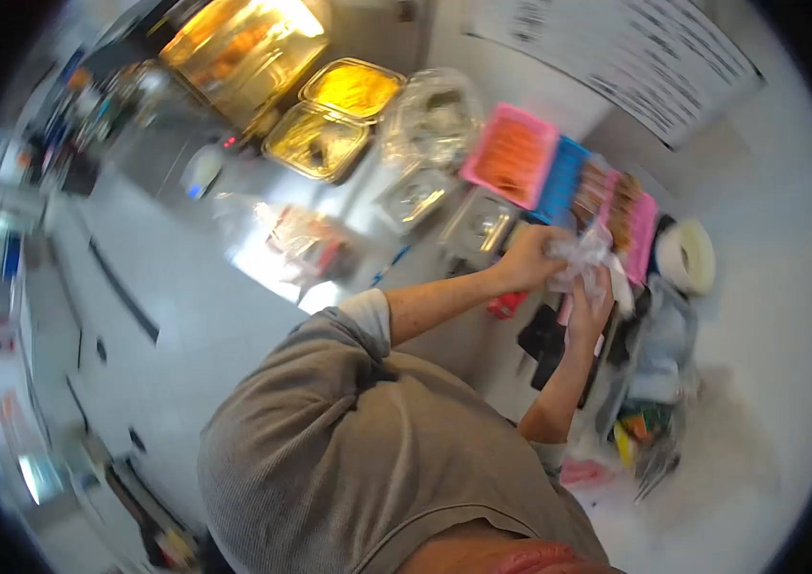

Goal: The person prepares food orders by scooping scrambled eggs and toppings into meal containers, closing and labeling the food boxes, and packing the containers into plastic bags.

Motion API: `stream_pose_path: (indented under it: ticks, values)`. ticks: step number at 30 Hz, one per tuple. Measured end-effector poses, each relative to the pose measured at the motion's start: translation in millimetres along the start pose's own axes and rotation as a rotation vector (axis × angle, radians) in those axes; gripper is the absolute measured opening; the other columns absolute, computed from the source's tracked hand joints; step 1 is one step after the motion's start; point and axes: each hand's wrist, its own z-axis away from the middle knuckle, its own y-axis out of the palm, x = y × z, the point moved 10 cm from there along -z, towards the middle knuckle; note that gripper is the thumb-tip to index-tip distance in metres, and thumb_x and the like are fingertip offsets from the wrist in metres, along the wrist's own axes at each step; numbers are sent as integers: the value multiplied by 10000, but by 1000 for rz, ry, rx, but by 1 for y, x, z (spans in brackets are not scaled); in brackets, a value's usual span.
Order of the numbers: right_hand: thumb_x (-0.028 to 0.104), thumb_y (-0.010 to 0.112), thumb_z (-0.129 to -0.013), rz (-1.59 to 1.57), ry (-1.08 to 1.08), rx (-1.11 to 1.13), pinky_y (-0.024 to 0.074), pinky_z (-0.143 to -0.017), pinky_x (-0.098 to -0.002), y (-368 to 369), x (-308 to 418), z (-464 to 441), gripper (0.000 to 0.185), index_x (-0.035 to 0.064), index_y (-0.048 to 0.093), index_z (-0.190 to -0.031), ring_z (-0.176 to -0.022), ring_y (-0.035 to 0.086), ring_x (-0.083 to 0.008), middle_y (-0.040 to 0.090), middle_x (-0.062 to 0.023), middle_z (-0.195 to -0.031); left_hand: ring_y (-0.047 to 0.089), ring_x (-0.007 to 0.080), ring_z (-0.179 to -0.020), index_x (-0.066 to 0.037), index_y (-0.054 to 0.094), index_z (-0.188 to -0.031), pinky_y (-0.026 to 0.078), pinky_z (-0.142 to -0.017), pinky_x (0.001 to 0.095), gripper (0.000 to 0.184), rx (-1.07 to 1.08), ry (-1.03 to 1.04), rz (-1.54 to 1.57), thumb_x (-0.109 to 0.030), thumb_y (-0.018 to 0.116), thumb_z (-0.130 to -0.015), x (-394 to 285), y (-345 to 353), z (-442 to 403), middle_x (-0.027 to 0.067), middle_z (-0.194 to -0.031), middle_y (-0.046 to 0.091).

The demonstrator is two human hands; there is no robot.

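Note:
A crumpled, whitish translucent plastic piece [583, 253] is between my two hands. My left hand [528, 258] has its fingers closed on its left side. From below, my right hand [590, 304] grips the same plastic, its fingers partly hidden. What the plastic contains, if anything, is too blurred to tell. Just beyond the hands are a pink tray [511, 156] of orange food, a blue tray [560, 182] and another pink tray [642, 234] with brownish pieces. A black object [545, 346] lies below my hands.
Foil trays [315, 142] of yellowish food, clear containers [414, 196] and a bagged item [306, 241] stand left on the metal counter [258, 196]. A white roll [685, 256] and plastic bags [664, 335] are at the right. A lit display case [243, 48] is behind.

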Motion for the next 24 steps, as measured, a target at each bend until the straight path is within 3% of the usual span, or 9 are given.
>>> stream_pose_path:
  ticks: [1, 3, 9, 11, 13, 15, 17, 19, 24]
  values:
    - [30, 610, -856, -413, 286, 130, 500, -832, -332, 37, -29, 10, 289, 8, 541, -1136, -1061, 555, -229, 529, -109, -1173, 605, 314, -960, -28, 605, -1052, 488, -837, 394, 354, -34, 188, -168, -16, 675, -704, -29, -28, 20, 122, -1060, 607]
    - [4, 584, -871, -463, 244, 175, 527, -792, -318, 93, -40, 23, 358, 6, 487, -1216, -1031, 576, -217, 539, -110, -1173, 585, 334, -955, -37, 592, -1066, 480, -834, 377, 408, -95, 443, -635, -26, 668, -665, -56, -69, 69, 143, -970, 603]
    - [-14, 603, -848, -292, 216, 422, 525, -781, -294, 279, -4, 58, 210, -7, 596, -1057, -897, 617, -159, 629, -66, -998, 490, 340, -1157, -70, 450, -1301, 360, -985, 449, 706, -40, 316, -882, -287, 686, -671, -100, -230, 190, 170, -1206, 551]
    - [4, 631, -831, -604, 239, 457, 515, -768, -278, 336, 23, 57, 193, -2, 610, -1022, -863, 613, -140, 634, -64, -964, 437, 364, -1211, -65, 401, -1351, 272, -1041, 478, 843, -191, 411, -728, -387, 700, -633, -114, -308, 234, 191, -1311, 474]
    - [35, 688, -779, -760, 323, 499, 491, -733, -242, 395, 67, 70, 161, 8, 645, -932, -786, 605, -118, 645, -51, -867, 385, 372, -1235, -83, 347, -1390, 277, -1031, 483, 973, -482, 125, -1090, -477, 766, -605, -87, -404, 280, 171, -1329, 432]
    - [-15, 623, -766, -287, 113, 942, 500, -717, -278, 470, 63, 101, 181, 19, 648, -943, -792, 620, -152, 644, -62, -897, 436, 338, -1191, -118, 420, -1338, 343, -974, 484, 882, -541, -331, -1336, -410, 806, -601, -9, -476, 323, 151, -1242, 512]
    - [-46, 581, -746, 137, -135, 1257, 499, -696, -343, 549, 65, 150, 103, -14, 643, -821, -751, 633, -219, 638, -85, -822, 633, 237, -726, -18, 637, -925, 490, -672, 358, 342, -547, -453, -464, -279, 725, -722, 76, -527, 341, 136, -736, 644]
    - [-22, 565, -749, 515, -612, 1061, 497, -727, -372, 596, 4, 169, 120, -55, 605, -857, -786, 636, -290, 637, -131, -779, 626, 248, -662, 7, 636, -844, 487, -627, 347, 286, -507, -421, -190, -254, 680, -737, 87, -532, 330, 156, -706, 641]
    - [88, 535, -799, 817, -586, 976, 496, -787, -384, 656, -86, 159, 204, 11, 647, -951, -921, 614, -318, 623, -158, -992, 593, 132, -596, 23, 626, -797, 468, -558, 278, 249, -398, -293, -456, -225, 615, -814, 85, -534, 278, 80, -652, 627]
